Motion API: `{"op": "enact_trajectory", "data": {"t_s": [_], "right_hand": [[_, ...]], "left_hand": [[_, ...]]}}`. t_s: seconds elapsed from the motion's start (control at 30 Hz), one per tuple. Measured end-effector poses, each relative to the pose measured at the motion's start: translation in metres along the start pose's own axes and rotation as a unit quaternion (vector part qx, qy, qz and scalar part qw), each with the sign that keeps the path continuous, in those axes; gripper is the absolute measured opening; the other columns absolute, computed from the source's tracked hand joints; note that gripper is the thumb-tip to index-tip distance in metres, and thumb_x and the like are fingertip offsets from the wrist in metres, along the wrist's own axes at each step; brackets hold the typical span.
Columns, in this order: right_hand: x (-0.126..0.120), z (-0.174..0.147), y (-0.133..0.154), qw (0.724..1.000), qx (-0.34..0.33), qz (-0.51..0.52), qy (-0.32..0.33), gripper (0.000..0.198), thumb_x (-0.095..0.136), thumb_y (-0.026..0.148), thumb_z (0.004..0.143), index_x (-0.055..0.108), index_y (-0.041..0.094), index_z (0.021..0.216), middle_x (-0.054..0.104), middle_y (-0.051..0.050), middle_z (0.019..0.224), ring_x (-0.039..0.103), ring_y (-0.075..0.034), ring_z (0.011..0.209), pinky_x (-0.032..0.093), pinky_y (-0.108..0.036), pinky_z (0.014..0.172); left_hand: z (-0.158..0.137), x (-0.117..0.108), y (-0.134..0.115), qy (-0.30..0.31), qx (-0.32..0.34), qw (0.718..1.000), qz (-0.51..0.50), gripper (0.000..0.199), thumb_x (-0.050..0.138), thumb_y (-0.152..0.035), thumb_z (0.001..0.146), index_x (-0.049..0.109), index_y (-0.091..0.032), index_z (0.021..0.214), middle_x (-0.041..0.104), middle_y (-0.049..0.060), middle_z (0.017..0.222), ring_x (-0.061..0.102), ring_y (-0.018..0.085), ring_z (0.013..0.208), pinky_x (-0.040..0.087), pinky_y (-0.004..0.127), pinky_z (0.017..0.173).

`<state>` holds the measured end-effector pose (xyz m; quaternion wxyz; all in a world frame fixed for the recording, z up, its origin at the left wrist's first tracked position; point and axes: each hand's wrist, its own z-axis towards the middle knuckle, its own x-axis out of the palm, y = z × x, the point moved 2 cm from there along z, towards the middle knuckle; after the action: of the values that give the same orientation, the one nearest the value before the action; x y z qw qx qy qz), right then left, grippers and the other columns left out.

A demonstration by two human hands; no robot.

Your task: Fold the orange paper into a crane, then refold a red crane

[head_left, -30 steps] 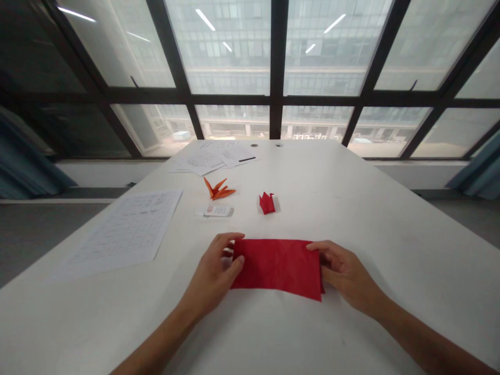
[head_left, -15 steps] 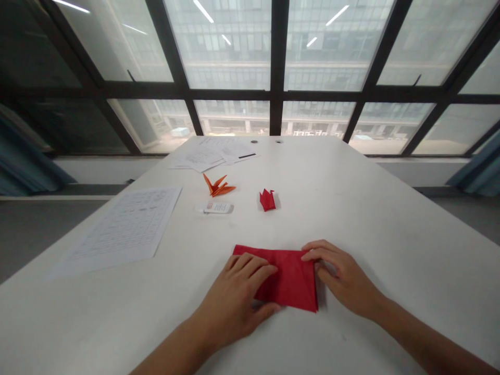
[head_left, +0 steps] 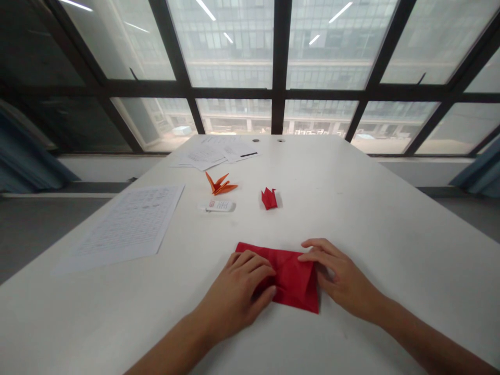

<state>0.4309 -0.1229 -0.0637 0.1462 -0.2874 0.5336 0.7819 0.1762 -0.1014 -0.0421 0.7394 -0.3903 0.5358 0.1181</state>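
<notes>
A folded sheet of red paper point(head_left: 291, 278) lies on the table in front of me, its long side running left to right. My left hand point(head_left: 246, 286) rests on its left part, fingers laid over the paper and thumb near the lower edge. At the upper right corner, my right hand point(head_left: 338, 273) pinches a layer of the paper between thumb and finger. That layer is lifted a little, and a slanting crease shows at the right end. Part of the paper's left side is hidden under my left hand.
Beyond the paper stand a small red paper crane point(head_left: 269, 198) and an orange paper crane point(head_left: 220, 184). A white glue tube point(head_left: 221, 206) lies near them. A printed sheet point(head_left: 127, 224) is at the left, and several papers point(head_left: 207, 154) lie farther back on the white table point(head_left: 351, 208).
My right hand has raised the top layer at the right corner and drawn it slightly left. My left thumb has moved up onto the paper, closer to the fingers.
</notes>
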Motion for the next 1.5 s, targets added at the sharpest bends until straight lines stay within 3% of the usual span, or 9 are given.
{"op": "enact_trajectory", "data": {"t_s": [0.2, 0.53, 0.67, 0.83, 0.93, 1.03, 1.2, 1.3, 1.5], "right_hand": [[-0.001, -0.003, 0.001, 0.97, 0.102, 0.219, -0.014, 0.053, 0.056, 0.012, 0.086, 0.057, 0.028, 0.136, 0.064, -0.009, 0.134, 0.063, -0.024, 0.118, 0.05, -0.047, 0.106], [0.011, 0.002, 0.006, 0.775, 0.285, 0.555, -0.101, 0.023, 0.068, 0.024, 0.082, 0.067, 0.024, 0.105, 0.072, -0.007, 0.12, 0.072, -0.023, 0.097, 0.059, -0.04, 0.087], [0.019, -0.003, 0.015, 0.826, 0.283, 0.483, -0.065, 0.027, 0.067, 0.013, 0.074, 0.07, 0.023, 0.098, 0.076, -0.006, 0.106, 0.073, -0.025, 0.098, 0.059, -0.039, 0.089], [0.024, -0.017, 0.033, 0.937, 0.159, 0.309, 0.04, 0.053, 0.058, 0.023, 0.095, 0.053, 0.03, 0.147, 0.054, -0.008, 0.154, 0.055, -0.029, 0.138, 0.044, -0.053, 0.117], [0.031, -0.028, 0.032, 0.988, 0.074, 0.085, 0.11, 0.067, 0.054, 0.021, 0.098, 0.033, 0.035, 0.161, 0.035, -0.004, 0.167, 0.036, -0.028, 0.152, 0.03, -0.057, 0.125], [0.041, -0.034, 0.027, 0.984, -0.009, -0.075, 0.159, 0.071, 0.058, 0.023, 0.098, 0.03, 0.032, 0.162, 0.027, -0.003, 0.17, 0.026, -0.032, 0.156, 0.022, -0.058, 0.128], [0.046, -0.034, 0.025, 0.971, -0.038, -0.165, 0.17, 0.076, 0.058, 0.029, 0.098, 0.022, 0.03, 0.164, 0.026, -0.002, 0.169, 0.026, -0.033, 0.156, 0.022, -0.059, 0.128], [0.043, -0.032, 0.029, 0.969, -0.037, -0.178, 0.166, 0.076, 0.058, 0.028, 0.096, 0.024, 0.027, 0.164, 0.029, -0.003, 0.168, 0.03, -0.032, 0.155, 0.025, -0.056, 0.128], [0.038, -0.026, 0.04, 0.958, -0.079, -0.23, 0.156, 0.053, 0.057, 0.023, 0.096, 0.054, 0.021, 0.149, 0.044, -0.009, 0.162, 0.038, -0.032, 0.151, 0.025, -0.054, 0.128]], "left_hand": [[0.002, -0.001, 0.002, -0.017, -0.012, 0.999, -0.038, 0.019, 0.047, -0.021, 0.1, 0.064, -0.021, 0.093, 0.07, 0.005, 0.101, 0.058, 0.024, 0.098, 0.042, 0.041, 0.093], [-0.005, -0.011, -0.009, 0.034, 0.026, 0.968, -0.248, 0.041, 0.051, -0.05, 0.101, 0.066, -0.025, 0.129, 0.066, 0.01, 0.134, 0.056, 0.031, 0.128, 0.042, 0.047, 0.113], [-0.014, -0.003, -0.005, 0.009, -0.035, 0.952, -0.304, 0.086, 0.065, -0.066, 0.088, 0.036, -0.029, 0.159, 0.04, 0.014, 0.163, 0.038, 0.038, 0.149, 0.029, 0.059, 0.123], [-0.018, 0.004, 0.0, 0.003, -0.054, 0.91, -0.41, 0.107, 0.062, -0.078, 0.081, 0.016, -0.029, 0.165, 0.028, 0.017, 0.168, 0.028, 0.04, 0.154, 0.022, 0.065, 0.124], [-0.016, 0.006, -0.002, 0.026, -0.057, 0.859, -0.508, 0.104, 0.061, -0.076, 0.084, 0.013, -0.033, 0.165, 0.03, 0.016, 0.166, 0.038, 0.04, 0.149, 0.035, 0.061, 0.119], [-0.011, 0.012, -0.003, -0.013, -0.107, 0.839, -0.533, 0.08, 0.056, -0.066, 0.094, 0.023, -0.034, 0.159, 0.041, 0.015, 0.155, 0.056, 0.034, 0.132, 0.052, 0.052, 0.104], [-0.003, 0.018, 0.006, -0.162, -0.2, 0.919, -0.299, 0.05, 0.065, -0.028, 0.092, 0.046, -0.025, 0.138, 0.054, 0.012, 0.134, 0.06, 0.029, 0.12, 0.052, 0.05, 0.104], [0.001, 0.018, 0.013, -0.2, -0.195, 0.931, -0.237, 0.042, 0.06, -0.019, 0.089, 0.052, -0.024, 0.13, 0.052, 0.011, 0.135, 0.062, 0.027, 0.115, 0.055, 0.047, 0.099], [0.002, 0.013, 0.022, -0.214, -0.171, 0.955, -0.117, 0.036, 0.055, -0.015, 0.092, 0.053, -0.025, 0.127, 0.051, 0.009, 0.132, 0.06, 0.025, 0.117, 0.051, 0.049, 0.108]]}}
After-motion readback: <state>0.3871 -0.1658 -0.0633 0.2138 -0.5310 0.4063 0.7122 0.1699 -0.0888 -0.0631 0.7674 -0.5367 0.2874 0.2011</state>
